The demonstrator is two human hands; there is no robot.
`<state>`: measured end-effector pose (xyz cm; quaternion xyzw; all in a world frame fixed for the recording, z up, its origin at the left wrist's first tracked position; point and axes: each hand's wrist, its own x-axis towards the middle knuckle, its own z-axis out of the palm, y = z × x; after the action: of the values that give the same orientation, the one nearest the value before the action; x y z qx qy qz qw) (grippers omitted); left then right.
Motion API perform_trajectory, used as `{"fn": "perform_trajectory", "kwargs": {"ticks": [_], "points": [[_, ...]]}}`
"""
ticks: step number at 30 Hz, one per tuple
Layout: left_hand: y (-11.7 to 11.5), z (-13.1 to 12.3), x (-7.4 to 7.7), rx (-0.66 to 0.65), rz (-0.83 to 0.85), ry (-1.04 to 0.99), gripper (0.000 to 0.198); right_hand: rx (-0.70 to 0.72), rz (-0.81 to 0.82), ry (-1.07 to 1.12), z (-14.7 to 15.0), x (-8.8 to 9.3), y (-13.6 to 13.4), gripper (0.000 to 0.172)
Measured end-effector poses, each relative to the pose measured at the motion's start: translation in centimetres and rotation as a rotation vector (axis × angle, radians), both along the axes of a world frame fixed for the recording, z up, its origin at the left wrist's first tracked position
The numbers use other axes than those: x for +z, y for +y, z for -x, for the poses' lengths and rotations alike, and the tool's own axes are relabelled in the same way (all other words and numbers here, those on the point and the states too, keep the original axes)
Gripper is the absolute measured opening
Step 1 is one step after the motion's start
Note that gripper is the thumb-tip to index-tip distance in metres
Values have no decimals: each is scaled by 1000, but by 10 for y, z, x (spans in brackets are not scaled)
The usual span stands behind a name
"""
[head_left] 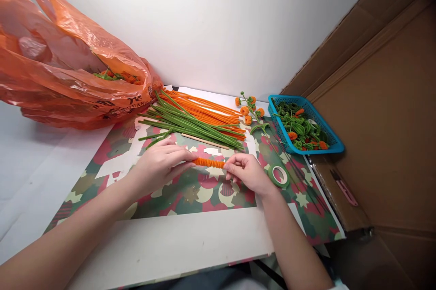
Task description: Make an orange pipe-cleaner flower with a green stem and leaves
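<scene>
An orange coiled pipe cleaner [209, 162] is stretched level between both hands just above the patterned mat [190, 190]. My left hand [161, 165] pinches its left end with fingers closed. My right hand [247, 172] pinches its right end between thumb and fingertips. Behind the hands lie a bundle of green pipe cleaners [185, 122], a bundle of orange pipe cleaners [204, 108] and a thin wooden stick [204, 141].
A big orange plastic bag [64, 76] sits at the left. A blue basket [335, 144] with green and orange pieces stands at the right, a finished orange-flower sprig [250, 110] beside it. A green tape roll [279, 175] lies near my right hand. Cardboard [384, 122] walls the right side.
</scene>
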<state>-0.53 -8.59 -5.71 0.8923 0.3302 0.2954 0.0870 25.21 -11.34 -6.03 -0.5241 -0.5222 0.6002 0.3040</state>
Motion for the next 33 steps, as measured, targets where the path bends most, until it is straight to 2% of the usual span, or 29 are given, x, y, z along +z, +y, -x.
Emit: {"fn": "perform_trajectory", "kwargs": {"ticks": [5,9,14,19,24,27,30,33], "points": [[-5,-8,-2,7,148,18,24,21,-39,-57,10,-4,-6,19],[-10,-14,-5,5,318,41,25,97,-119,-180,15,-7,-10,16],[-14,-19,-6,6,442,42,27,170,-385,-413,22,-7,-12,17],[-17,-22,-2,-7,587,-7,25,199,-566,-500,26,-11,-14,17],[-19,-23,-2,4,663,-18,25,227,-634,-560,28,-17,-15,20],[-20,-24,-3,3,754,-134,22,173,-667,-531,30,-15,-15,18],[-21,-25,-3,-10,835,-246,25,140,-616,-501,30,-10,-15,17],[-20,-24,-2,-19,838,-213,22,162,-532,-486,28,-5,-15,16]]}}
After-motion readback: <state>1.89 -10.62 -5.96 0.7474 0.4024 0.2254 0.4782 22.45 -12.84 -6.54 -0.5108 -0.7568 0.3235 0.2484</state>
